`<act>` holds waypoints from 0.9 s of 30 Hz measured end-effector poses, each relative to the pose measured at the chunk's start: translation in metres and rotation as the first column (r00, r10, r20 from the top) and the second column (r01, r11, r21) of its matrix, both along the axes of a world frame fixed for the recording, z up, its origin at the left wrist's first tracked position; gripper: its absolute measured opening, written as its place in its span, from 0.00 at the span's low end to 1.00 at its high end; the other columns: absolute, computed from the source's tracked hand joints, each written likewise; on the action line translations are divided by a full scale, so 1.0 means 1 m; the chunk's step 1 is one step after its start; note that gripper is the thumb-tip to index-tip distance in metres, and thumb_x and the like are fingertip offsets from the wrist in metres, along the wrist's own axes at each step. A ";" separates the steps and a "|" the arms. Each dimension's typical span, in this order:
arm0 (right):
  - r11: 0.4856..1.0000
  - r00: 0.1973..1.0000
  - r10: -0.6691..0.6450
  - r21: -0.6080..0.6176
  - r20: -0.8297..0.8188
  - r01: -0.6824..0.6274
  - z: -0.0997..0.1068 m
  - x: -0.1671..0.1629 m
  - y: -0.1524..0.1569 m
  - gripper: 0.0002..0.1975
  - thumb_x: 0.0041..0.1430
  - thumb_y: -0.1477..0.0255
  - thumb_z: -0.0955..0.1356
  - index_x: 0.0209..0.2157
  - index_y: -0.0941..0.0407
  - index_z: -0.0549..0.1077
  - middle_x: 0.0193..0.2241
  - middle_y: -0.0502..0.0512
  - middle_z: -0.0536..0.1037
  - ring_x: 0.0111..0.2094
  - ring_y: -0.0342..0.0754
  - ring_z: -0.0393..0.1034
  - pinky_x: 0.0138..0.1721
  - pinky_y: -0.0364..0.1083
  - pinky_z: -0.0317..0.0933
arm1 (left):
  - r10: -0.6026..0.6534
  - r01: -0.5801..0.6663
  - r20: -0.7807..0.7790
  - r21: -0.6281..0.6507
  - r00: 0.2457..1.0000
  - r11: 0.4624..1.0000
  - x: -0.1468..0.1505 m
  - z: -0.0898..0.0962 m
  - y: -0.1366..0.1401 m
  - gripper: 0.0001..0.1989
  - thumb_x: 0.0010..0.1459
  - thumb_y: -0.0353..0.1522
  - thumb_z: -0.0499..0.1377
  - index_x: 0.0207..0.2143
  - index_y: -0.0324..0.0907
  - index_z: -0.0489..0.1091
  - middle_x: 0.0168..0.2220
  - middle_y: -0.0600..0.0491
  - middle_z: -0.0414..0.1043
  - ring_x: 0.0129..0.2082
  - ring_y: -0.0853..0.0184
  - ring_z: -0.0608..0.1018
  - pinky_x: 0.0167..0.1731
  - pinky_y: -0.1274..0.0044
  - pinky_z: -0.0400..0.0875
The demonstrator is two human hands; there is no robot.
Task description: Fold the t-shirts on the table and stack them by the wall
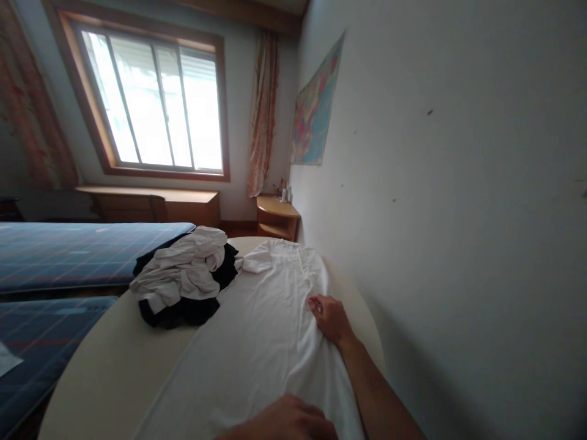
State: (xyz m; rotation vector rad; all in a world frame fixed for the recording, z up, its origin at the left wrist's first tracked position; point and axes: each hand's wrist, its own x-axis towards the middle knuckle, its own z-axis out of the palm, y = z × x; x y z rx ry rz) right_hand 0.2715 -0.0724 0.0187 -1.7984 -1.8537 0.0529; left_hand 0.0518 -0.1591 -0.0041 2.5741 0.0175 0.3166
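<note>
Head view: white garment (257, 342) spread flat on a cream bed (105, 379), long axis running from the near edge away toward the window (156, 104), slightly right-leaning toward the wall (458, 183). Right hand (331, 318) sits on the garment's right edge about midway up its length, fingers curled down onto the cloth, looks like a pinch on the fabric fold, though the grip contact is partly hidden. Left hand (287, 421) at the bottom of frame, resting on the near end of the same garment, cut off by the frame edge; cannot tell whether it is clenched or flat. Both hands are on the garment, so it lies under and ahead of them; the right one is further along its axis, the left nearer the hem end. Pile of white and black clothes (186, 278) lies left of the garment's far end, touching it. Blue plaid bed (68, 250) further left, well apart.
</note>
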 end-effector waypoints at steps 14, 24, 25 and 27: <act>0.968 0.939 -0.215 -0.069 0.270 0.241 0.026 -0.018 0.071 0.18 0.62 0.65 0.66 0.52 0.56 0.73 0.51 0.66 0.76 0.52 0.58 0.70 0.52 0.53 0.58 | 0.622 -0.625 -0.122 0.011 0.774 0.780 -0.020 0.037 0.029 0.19 0.61 0.31 0.57 0.54 0.49 0.70 0.42 0.52 0.77 0.41 0.61 0.78 0.46 0.70 0.72; 0.955 0.962 -0.257 -0.126 0.095 0.267 0.022 -0.008 0.117 0.15 0.65 0.71 0.62 0.49 0.57 0.75 0.43 0.64 0.81 0.46 0.54 0.76 0.45 0.48 0.65 | 0.577 -0.586 -0.110 -0.220 0.809 0.780 -0.018 0.030 0.025 0.17 0.56 0.30 0.60 0.48 0.50 0.77 0.34 0.55 0.77 0.26 0.71 0.74 0.34 0.80 0.68; 0.959 0.966 -0.250 -0.120 0.064 0.256 0.022 -0.007 0.120 0.17 0.66 0.70 0.61 0.51 0.56 0.74 0.44 0.62 0.81 0.46 0.52 0.76 0.45 0.47 0.65 | 0.580 -0.592 -0.128 -0.237 0.805 0.770 -0.018 0.031 0.025 0.17 0.55 0.31 0.61 0.47 0.49 0.77 0.31 0.56 0.77 0.24 0.72 0.73 0.33 0.80 0.67; 0.970 0.978 -0.210 -0.122 0.013 0.210 0.018 -0.007 0.122 0.18 0.67 0.69 0.60 0.54 0.56 0.72 0.43 0.60 0.81 0.45 0.50 0.76 0.45 0.45 0.66 | 0.573 -0.599 -0.177 -0.246 0.800 0.762 -0.019 0.033 0.025 0.17 0.54 0.33 0.63 0.48 0.49 0.77 0.25 0.59 0.74 0.22 0.72 0.71 0.30 0.81 0.65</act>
